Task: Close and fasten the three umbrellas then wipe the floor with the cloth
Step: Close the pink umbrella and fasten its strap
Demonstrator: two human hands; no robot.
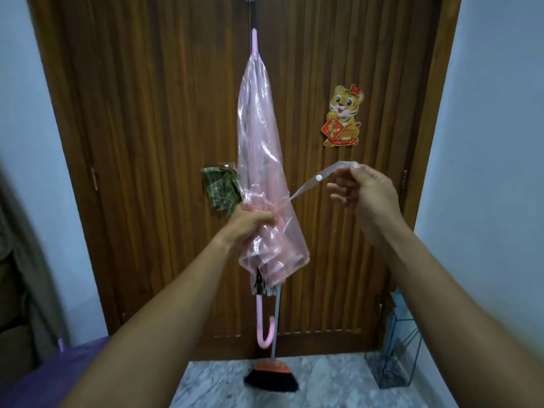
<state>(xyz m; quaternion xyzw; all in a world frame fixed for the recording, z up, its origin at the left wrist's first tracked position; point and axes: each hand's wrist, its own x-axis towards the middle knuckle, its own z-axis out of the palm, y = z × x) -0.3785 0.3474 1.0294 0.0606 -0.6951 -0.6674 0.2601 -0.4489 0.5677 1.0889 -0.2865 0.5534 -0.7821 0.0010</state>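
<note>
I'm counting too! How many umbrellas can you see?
1 clearly: the pink umbrella, gripped by the left hand. The purple shape lower left and blue thing in the rack may be others.

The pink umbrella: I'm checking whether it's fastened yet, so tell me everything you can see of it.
The pink umbrella is closed but loose, its translucent pink plastic canopy bunched in slack folds. It is held upright before the wooden door, tip up, hooked pink handle down. The left hand grips the gathered canopy; the right hand pinches the unfastened strap, white snap showing.

broom point(272, 378) handle: behind umbrella point(259, 172) | purple object point(44, 375): cut by left edge, blurred
</note>
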